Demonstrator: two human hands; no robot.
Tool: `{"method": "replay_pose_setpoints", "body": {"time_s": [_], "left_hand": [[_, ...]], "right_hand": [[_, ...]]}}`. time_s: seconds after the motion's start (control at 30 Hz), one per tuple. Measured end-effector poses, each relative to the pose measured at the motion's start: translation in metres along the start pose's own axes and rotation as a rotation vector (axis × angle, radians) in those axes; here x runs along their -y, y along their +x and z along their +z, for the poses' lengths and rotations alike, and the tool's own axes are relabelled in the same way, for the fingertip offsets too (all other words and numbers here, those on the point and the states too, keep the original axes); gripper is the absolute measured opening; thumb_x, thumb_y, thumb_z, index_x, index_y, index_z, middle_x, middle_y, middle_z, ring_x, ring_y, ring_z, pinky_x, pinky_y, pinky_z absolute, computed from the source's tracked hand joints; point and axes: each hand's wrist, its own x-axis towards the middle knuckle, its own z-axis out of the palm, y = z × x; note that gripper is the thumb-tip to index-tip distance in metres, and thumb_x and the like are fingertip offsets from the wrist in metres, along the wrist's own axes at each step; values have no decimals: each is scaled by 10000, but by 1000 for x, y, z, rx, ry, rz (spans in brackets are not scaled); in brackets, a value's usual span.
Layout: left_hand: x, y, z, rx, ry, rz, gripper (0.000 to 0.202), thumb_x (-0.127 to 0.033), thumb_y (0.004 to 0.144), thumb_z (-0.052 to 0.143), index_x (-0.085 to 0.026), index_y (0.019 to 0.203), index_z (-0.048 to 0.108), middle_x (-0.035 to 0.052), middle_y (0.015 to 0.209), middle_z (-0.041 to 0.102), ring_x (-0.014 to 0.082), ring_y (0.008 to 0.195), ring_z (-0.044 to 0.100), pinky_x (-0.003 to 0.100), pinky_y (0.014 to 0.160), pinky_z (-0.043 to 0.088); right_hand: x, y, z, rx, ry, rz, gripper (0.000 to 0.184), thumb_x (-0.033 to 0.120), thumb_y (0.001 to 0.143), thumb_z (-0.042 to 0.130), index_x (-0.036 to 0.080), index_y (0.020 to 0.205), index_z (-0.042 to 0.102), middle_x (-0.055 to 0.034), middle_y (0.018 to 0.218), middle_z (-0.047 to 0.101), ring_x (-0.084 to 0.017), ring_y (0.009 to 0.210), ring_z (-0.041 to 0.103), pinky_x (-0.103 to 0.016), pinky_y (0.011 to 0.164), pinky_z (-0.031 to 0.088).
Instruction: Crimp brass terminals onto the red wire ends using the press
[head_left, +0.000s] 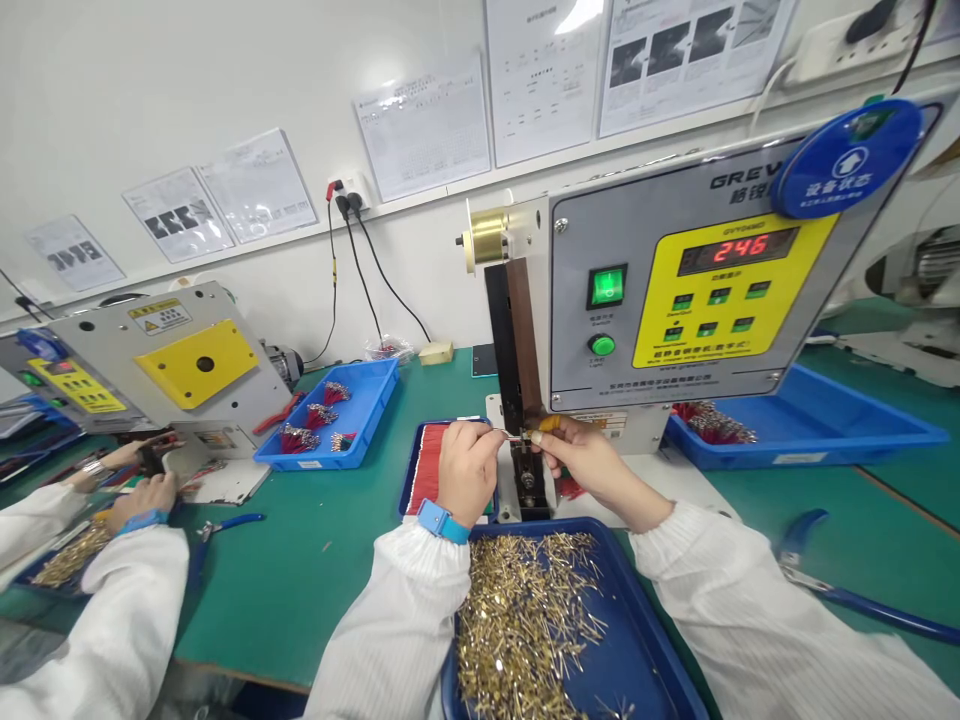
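My left hand (469, 468), with a blue wrist strap, is closed in a pinch at the crimping head (527, 482) of the machine. A thin metal lead (513, 436) sticks out of its fingertips toward the right. My right hand (585, 455), with a yellow finger cover, pinches at the same spot; what lies in its fingers is too small to make out. Below my hands, a dark blue tray (637, 655) holds many gold-coloured metal parts (517, 620) with thin legs. Red wires (427, 465) lie in a small tray behind my left hand.
The grey crimping machine (592, 365) shows 246. Blue trays with red-wired bundles stand left (375, 395) and right (847, 410). Blue-handled pliers (817, 585) lie at right, another pair (225, 523) at left. A co-worker's hands (142, 500) work at a second machine (191, 355).
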Motion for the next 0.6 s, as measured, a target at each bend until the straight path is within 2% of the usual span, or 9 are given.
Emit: {"method": "replay_pose_setpoints", "body": {"time_s": [0.6], "left_hand": [[0,-1,1,62,-9,-8,205,-113,931,482,-186,920,673,58,863,614,188,873,518,331,793,444]], "right_hand": [[2,0,1,0,26,12,313,487,720,614,201,799,515,36,573,512,-117,456,456,-282,466,406]]}}
